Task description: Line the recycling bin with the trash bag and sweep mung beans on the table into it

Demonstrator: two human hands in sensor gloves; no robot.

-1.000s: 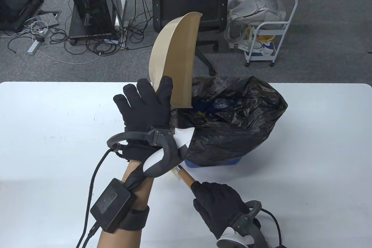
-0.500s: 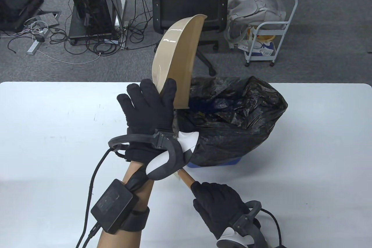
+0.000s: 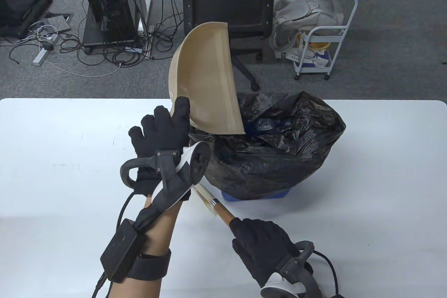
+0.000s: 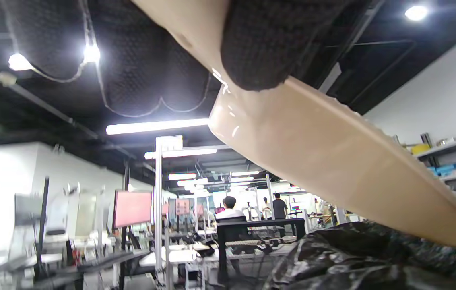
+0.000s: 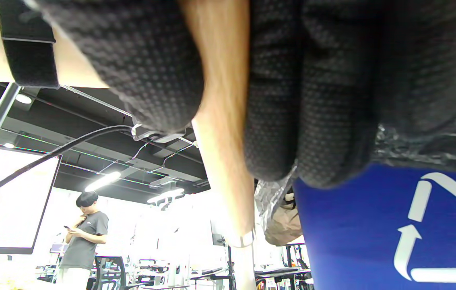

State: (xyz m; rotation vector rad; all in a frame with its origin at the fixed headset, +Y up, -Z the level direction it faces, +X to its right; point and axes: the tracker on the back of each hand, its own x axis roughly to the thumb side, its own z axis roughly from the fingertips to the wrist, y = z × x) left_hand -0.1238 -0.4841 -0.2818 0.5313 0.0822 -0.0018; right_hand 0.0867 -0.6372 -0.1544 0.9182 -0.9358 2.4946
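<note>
Apparently near done: bag (image 3: 279, 151) lines bin (image 3: 258, 196), my left hand (image 3: 164, 137) tips dustpan (image 3: 206, 85) over it, right hand (image 3: 262, 245) grips brush handle (image 3: 220, 210); no beans visible nearby.

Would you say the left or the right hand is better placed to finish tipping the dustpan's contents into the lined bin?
Left, probably. The left hand already grips the dustpan, tilted over the trash bag; the right hand is lower, gripping the brush handle.
</note>
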